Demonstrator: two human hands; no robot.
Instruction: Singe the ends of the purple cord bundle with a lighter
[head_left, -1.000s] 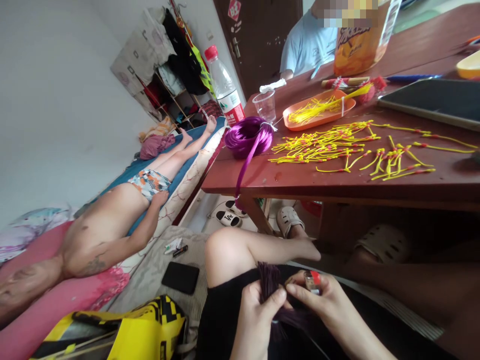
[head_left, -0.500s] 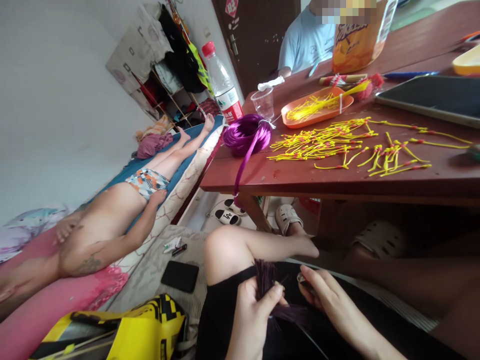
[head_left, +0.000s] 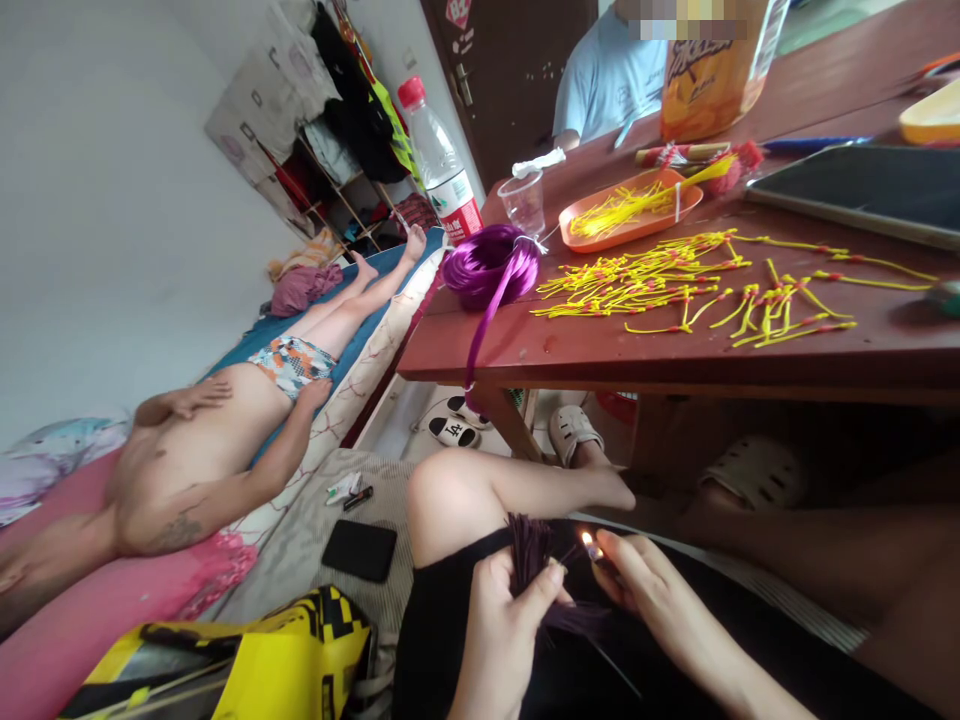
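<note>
L hand: closed, gripping bundle of dk purple strands w/ thumb on near side. Bundle is above blk garment, one end fanned upward, other spread toward R side. R hand: closed round lighter, body mostly hidden by grip. Flame lit, near bundle, gap btwn them visible. Loose strand ends project from bundle toward flame side.

Table, fwd of hands: purple coil near L end, tail hanging over front edge; yellow cords w/ red bits, R of coil; orange tray behind cords, containing yellow strands; cup & bottle behind coil.
</note>
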